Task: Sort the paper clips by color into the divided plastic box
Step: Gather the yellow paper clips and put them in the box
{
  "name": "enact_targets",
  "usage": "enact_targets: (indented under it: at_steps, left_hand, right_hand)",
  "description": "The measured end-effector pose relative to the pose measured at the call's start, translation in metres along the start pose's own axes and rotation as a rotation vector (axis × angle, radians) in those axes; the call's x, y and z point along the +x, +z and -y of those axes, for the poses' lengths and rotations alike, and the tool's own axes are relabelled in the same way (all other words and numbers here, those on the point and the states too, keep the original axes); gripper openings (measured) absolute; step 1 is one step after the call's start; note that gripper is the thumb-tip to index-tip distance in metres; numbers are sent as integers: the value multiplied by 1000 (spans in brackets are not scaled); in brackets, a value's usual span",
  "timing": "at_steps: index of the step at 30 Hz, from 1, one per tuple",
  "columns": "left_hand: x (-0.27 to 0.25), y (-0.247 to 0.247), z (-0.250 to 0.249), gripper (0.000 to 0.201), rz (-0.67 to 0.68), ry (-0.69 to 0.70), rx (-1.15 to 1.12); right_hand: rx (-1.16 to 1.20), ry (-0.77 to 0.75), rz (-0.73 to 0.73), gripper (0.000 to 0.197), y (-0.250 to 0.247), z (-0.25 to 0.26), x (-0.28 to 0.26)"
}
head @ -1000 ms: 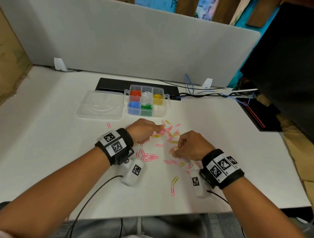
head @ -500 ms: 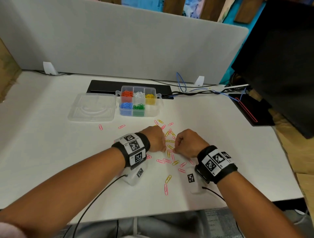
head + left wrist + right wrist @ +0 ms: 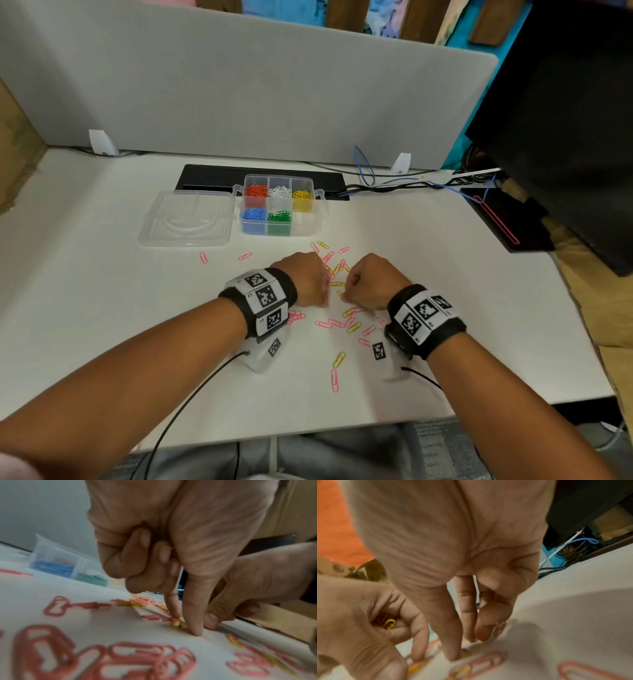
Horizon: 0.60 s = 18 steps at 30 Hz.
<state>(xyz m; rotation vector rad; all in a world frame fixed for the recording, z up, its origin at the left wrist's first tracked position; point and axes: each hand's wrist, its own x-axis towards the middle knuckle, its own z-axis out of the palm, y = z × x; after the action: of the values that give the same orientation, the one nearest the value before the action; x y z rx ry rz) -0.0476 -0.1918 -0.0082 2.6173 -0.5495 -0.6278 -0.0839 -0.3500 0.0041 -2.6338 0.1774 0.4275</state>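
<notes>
The divided clear box [image 3: 318, 219] holds orange, white, yellow, blue and green clips; its near right cell looks bare. Pink and yellow paper clips [image 3: 342, 322] lie scattered in front of it. My left hand [image 3: 325, 298] is curled, with yellow clips [image 3: 389, 624] tucked in its palm. Its thumb and forefinger [image 3: 173, 609] touch down on a yellow clip [image 3: 178, 624]. My right hand [image 3: 343, 297] sits close beside it, thumb and forefinger [image 3: 468, 632] pinching at a small yellow clip [image 3: 339, 293] on the table.
The box's clear lid [image 3: 186, 219] lies flat to its left. Two stray pink clips [image 3: 224, 257] lie near the lid. A black cable slot [image 3: 219, 176] and cables [image 3: 394, 185] run along the grey divider. A dark pad [image 3: 503, 216] lies at the right.
My left hand has drawn back from the clips near the box and now works fingertip to fingertip with my right hand. The right hand has hardly shifted.
</notes>
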Motion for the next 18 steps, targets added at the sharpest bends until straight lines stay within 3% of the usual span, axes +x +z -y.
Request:
enact_targets:
  at_steps: [2,8,10,15,18]
  left_hand:
    - [0,-1,-3,22,-3,7,97]
    - [-1,1,0,14,-25,82,218]
    - [-4,1,2,4,-53,125,211]
    - [-8,-6,11,8,-62,190,145]
    - [-10,-8,15,9,-61,186,147]
  right_hand:
    - [-48,-11,32,7,3,4,3]
    - [-151,-93,93,8,-1,4,1]
    - [-141,-126,96,10,-4,2,0]
    - [-50,-232,121,25,-12,-4,-10]
    - [-129,-274,187,24,-11,-4,-17]
